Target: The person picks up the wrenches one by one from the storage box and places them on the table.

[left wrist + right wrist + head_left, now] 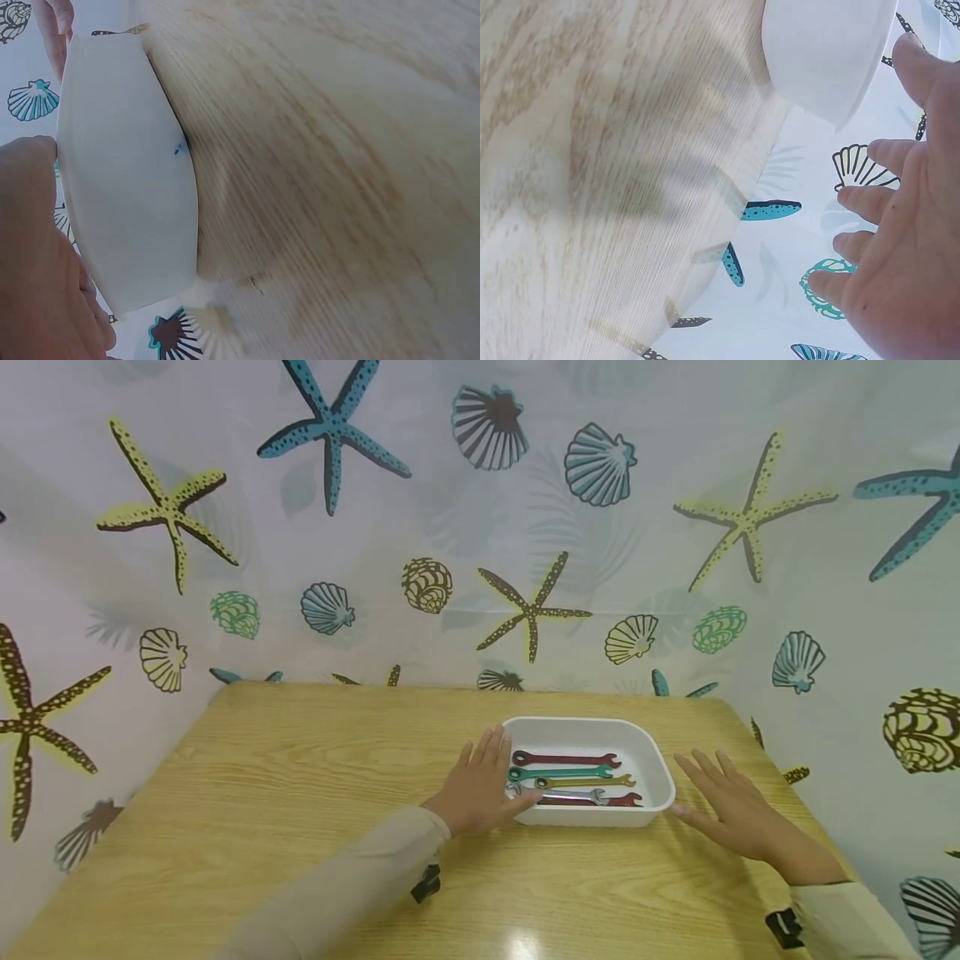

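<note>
A white plastic tray [651, 768] stands on the wooden table with several ratcheting wrenches inside. A dark red wrench [566, 760] lies at the back, then a green wrench [562, 772], a yellow wrench [592, 782] and a silver wrench [573, 795]. Another red wrench [628, 800] shows partly behind the silver one. My left hand [480, 785] lies along the tray's left end, fingers straight, its thumb over the near rim. Off the right end, my right hand [731, 810] is spread with straight fingers and holds nothing; its thumb tip comes close to the tray's near right corner.
The wooden table [300, 760] ends at a back edge behind the tray. A white curtain [375, 543] printed with starfish and shells hangs behind and at both sides. Dark strap clips show under the sleeves.
</note>
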`<action>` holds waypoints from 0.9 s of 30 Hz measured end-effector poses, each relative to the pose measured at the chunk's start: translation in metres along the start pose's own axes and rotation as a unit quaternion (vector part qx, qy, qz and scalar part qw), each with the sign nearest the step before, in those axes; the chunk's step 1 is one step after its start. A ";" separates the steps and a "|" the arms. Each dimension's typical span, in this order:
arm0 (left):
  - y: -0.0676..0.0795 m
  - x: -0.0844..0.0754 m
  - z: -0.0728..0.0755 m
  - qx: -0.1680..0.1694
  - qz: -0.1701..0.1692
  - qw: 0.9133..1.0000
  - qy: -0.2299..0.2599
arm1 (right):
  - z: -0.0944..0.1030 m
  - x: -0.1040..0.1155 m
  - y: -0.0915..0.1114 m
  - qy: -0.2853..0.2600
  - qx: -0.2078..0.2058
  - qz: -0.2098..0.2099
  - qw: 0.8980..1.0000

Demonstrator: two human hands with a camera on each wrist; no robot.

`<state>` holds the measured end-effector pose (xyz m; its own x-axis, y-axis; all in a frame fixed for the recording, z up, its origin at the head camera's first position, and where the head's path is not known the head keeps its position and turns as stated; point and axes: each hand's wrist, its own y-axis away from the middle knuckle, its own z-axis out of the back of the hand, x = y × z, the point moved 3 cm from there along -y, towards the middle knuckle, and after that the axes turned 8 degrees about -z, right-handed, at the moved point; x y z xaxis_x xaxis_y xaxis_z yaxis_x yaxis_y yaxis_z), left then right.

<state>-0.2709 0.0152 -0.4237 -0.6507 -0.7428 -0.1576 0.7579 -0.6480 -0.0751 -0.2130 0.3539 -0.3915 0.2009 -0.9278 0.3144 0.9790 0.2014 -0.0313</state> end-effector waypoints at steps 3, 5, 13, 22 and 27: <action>-0.001 0.000 -0.002 0.001 0.001 1.000 0.008 | 0.000 0.001 0.000 -0.003 0.001 -0.001 1.000; -0.002 -0.001 -0.002 0.006 0.003 1.000 0.013 | 0.000 0.001 0.000 -0.005 0.002 0.000 1.000; -0.001 -0.002 -0.003 0.011 0.008 1.000 0.022 | -0.001 -0.001 0.000 -0.006 0.003 0.001 1.000; 0.001 -0.004 -0.001 0.006 0.008 0.999 0.038 | 0.012 0.020 -0.017 -0.030 -0.039 0.054 0.997; 0.000 -0.003 -0.003 0.007 0.015 0.999 0.040 | 0.022 0.044 -0.040 -0.038 -0.042 0.091 0.994</action>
<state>-0.2689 0.0179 -0.4259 -0.6221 -0.7459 -0.2381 0.7754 -0.6291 -0.0551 -0.2442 0.3122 -0.3557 0.3744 -0.8515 0.3673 0.9270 0.3333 -0.1722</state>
